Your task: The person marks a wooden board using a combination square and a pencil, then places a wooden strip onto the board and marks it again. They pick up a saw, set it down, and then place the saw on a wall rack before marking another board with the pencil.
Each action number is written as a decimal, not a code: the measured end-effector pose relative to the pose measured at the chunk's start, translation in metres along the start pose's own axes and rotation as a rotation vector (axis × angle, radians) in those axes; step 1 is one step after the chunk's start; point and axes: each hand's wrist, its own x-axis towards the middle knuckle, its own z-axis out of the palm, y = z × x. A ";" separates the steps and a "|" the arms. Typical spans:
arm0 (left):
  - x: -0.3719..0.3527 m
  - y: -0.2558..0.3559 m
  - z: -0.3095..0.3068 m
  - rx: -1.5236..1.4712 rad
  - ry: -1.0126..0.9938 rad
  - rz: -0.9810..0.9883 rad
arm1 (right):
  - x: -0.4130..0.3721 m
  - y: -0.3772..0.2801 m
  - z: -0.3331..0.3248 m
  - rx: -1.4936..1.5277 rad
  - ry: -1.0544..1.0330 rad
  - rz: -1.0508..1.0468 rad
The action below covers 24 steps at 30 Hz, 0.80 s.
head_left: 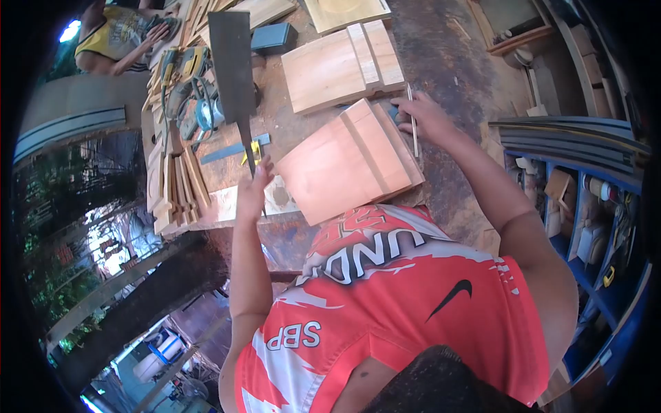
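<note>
While left fingers (263, 166) grip a broad-bladed tool (233, 69) | right fingers (403, 105) hold a thin stick (415, 141) | beside wooden panels (330, 165)

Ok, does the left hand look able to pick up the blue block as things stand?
Probably not yet: the left hand is closed round the saw. The block has its top uncovered, so a free hand could likely grasp it.

Your red jersey (413, 323) carries "SBP" (294, 335), a black Nike swoosh (451, 297), partial lettering (372, 258) that looks like "UND", and an orange number (354, 225) too folded to read.
</note>
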 end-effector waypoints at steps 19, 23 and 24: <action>-0.052 -0.055 0.052 -0.205 -0.013 -0.062 | 0.043 -0.020 -0.034 -0.009 -0.155 -0.036; -0.046 -0.070 0.053 -0.141 -0.026 -0.070 | 0.061 -0.044 -0.083 0.457 0.116 -0.073; -0.048 -0.059 0.052 -0.148 -0.018 -0.060 | 0.073 -0.059 -0.093 0.450 0.114 -0.086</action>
